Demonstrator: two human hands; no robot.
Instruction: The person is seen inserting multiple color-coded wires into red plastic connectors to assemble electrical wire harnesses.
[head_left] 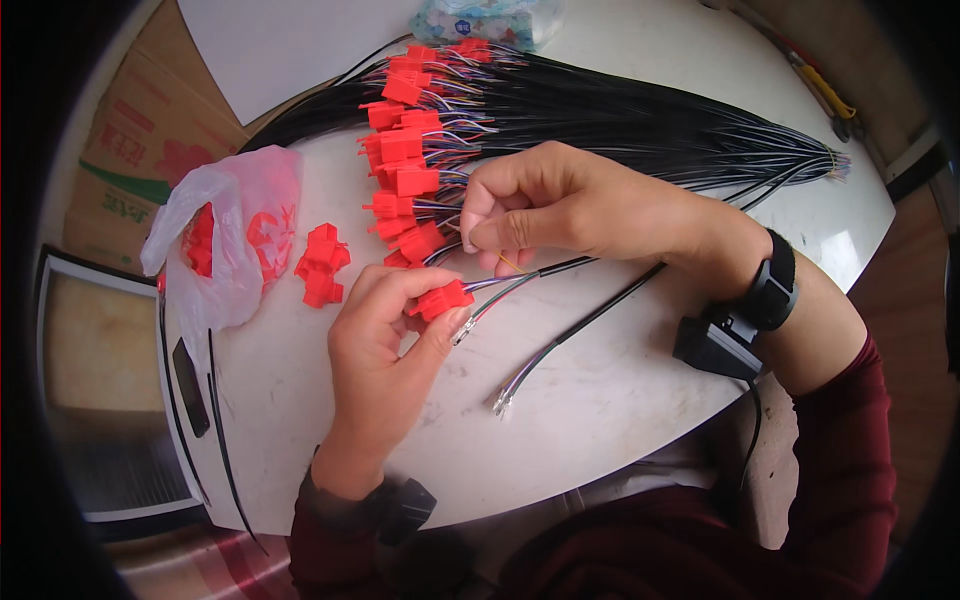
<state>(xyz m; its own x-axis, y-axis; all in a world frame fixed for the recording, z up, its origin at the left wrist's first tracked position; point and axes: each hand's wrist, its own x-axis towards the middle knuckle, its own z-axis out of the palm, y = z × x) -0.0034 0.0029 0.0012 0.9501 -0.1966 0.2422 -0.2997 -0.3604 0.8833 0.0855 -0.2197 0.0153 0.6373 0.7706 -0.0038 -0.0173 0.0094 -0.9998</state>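
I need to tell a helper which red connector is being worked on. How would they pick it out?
On the white table, below the row of finished red connectors on black cables, find the left hand. The red connector pinched in its fingertips is the only one lifted off the table, apart from the loose red housings.

Small assembly workshop, white table (620, 400), bundled wire harnesses (620, 125), bagged red connectors (225, 235), cardboard box (125, 165)

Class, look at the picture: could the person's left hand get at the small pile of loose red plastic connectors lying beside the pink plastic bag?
Probably yes. The loose red plastic connectors lie on bare white table just beyond the left hand, nothing between them. But its fingers already grip a red plastic connector.
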